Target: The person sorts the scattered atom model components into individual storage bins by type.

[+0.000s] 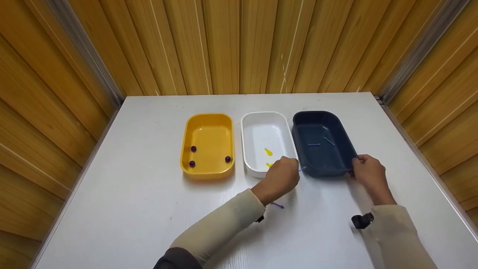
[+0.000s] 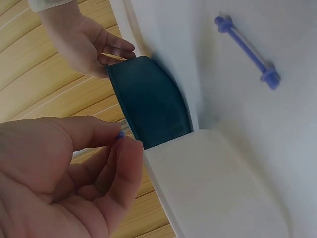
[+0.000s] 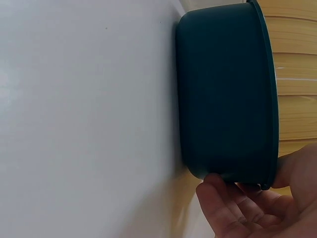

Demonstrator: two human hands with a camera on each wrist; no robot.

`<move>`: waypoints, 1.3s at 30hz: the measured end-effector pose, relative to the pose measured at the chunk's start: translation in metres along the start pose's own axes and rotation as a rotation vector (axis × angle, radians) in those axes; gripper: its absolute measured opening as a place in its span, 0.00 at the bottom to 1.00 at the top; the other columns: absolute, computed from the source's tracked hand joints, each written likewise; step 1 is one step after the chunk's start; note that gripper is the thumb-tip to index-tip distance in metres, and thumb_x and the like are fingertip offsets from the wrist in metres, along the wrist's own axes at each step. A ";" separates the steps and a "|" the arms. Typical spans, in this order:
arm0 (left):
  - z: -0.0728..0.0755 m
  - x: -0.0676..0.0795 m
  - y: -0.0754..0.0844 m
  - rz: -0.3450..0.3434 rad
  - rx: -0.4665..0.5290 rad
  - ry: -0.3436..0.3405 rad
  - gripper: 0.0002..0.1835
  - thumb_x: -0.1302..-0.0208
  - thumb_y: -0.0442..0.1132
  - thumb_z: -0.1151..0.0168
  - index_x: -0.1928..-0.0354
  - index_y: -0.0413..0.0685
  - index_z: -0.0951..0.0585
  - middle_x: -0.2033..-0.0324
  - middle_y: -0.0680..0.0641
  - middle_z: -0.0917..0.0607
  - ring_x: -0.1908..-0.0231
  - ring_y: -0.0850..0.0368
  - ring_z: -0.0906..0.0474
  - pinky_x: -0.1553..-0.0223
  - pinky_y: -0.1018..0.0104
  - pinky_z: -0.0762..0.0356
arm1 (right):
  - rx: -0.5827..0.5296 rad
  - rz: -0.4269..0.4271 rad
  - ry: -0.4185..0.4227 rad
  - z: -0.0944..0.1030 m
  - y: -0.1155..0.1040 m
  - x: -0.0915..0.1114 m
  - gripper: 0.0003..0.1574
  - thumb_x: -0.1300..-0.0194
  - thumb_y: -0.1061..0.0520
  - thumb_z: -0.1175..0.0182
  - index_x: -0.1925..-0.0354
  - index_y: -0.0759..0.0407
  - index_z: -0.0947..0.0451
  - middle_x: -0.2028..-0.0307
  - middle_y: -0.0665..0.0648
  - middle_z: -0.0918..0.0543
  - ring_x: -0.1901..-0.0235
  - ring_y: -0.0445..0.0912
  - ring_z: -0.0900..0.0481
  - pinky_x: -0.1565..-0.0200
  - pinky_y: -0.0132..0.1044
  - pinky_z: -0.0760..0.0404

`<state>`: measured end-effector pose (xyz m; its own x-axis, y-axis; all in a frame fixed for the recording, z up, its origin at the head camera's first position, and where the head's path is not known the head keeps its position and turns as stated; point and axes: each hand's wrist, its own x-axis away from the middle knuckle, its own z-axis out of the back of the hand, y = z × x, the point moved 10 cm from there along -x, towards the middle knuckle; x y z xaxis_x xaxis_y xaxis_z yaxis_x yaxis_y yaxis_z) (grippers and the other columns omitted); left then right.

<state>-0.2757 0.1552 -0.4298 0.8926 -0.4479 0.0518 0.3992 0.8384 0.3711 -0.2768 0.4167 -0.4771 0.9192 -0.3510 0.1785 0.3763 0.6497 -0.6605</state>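
My left hand (image 1: 281, 176) pinches a thin purple stick (image 1: 302, 169) between thumb and forefinger, over the near right corner of the white tray (image 1: 243, 145). The stick's tip points toward the dark blue tray (image 1: 324, 172), in which two similar sticks (image 1: 314, 144) lie. My right hand (image 1: 369, 175) grips that tray's near right corner, thumb at the rim and fingers against the outer wall in the right wrist view. Another purple stick (image 2: 247, 52), knobbed at both ends, lies on the table, partly behind my left forearm in the head view.
A yellow tray (image 1: 207, 175) with three dark purple balls (image 1: 193, 148) stands on the left. Two yellow pieces (image 1: 268, 151) lie in the white tray, one partly hidden by my left hand. Wood-look panels (image 1: 257, 48) enclose the white table (image 1: 149, 168).
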 end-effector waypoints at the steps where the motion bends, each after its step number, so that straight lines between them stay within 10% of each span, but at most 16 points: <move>1: -0.001 -0.002 0.001 0.003 0.000 -0.002 0.08 0.30 0.37 0.40 0.57 0.44 0.14 0.66 0.47 0.11 0.75 0.62 0.23 0.74 0.73 0.23 | 0.001 0.000 0.001 0.000 0.000 0.000 0.33 0.21 0.51 0.57 0.33 0.76 0.33 0.50 0.74 0.16 0.70 0.43 0.13 0.71 0.29 0.19; 22: -0.007 -0.032 0.016 0.054 0.084 -0.022 0.09 0.26 0.39 0.42 0.54 0.46 0.14 0.67 0.51 0.12 0.73 0.63 0.22 0.69 0.75 0.19 | -0.033 0.006 -0.002 -0.006 -0.003 0.001 0.33 0.22 0.51 0.57 0.34 0.76 0.32 0.50 0.75 0.17 0.70 0.45 0.12 0.70 0.30 0.17; 39: 0.004 -0.024 0.019 0.006 0.002 0.033 0.09 0.27 0.39 0.42 0.56 0.45 0.14 0.62 0.48 0.11 0.67 0.62 0.18 0.66 0.69 0.16 | -0.003 0.011 0.000 -0.002 -0.002 0.002 0.32 0.21 0.51 0.57 0.33 0.75 0.32 0.49 0.75 0.17 0.70 0.45 0.12 0.70 0.29 0.19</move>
<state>-0.2901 0.1804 -0.4205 0.9014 -0.4323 0.0232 0.3934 0.8403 0.3730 -0.2763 0.4136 -0.4764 0.9234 -0.3438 0.1709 0.3655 0.6513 -0.6650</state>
